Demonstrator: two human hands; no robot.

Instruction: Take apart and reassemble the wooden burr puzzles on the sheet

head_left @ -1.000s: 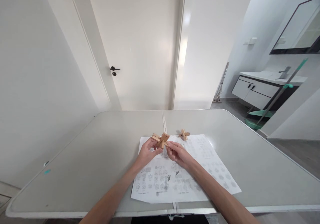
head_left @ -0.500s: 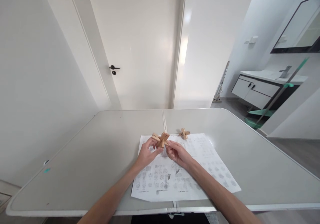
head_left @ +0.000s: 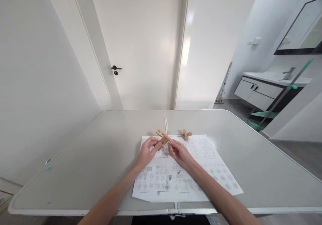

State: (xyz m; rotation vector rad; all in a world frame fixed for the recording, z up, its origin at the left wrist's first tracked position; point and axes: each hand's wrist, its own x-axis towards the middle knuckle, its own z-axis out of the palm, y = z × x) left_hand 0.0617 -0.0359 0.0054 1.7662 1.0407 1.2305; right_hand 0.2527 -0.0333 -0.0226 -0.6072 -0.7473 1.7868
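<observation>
Head view: pinching crossed, flat-sided wooden bars (head_left: 164,138) with closed fingers of left hand (head_left: 147,154) and right hand (head_left: 180,153), over illegibly printed paper (head_left: 173,184).

On my remote feed I see the held blocks (head_left: 164,138) as bare wood, smooth and matt; the cross-shaped piece (head_left: 186,135) looks like similar wood. The sheet (head_left: 173,184) is matt printed paper. I make out a smooth tabletop (head_left: 100,151) with low sheen, a smooth, softly glossy door (head_left: 146,50) and a metal-looking faucet (head_left: 288,73).
</observation>
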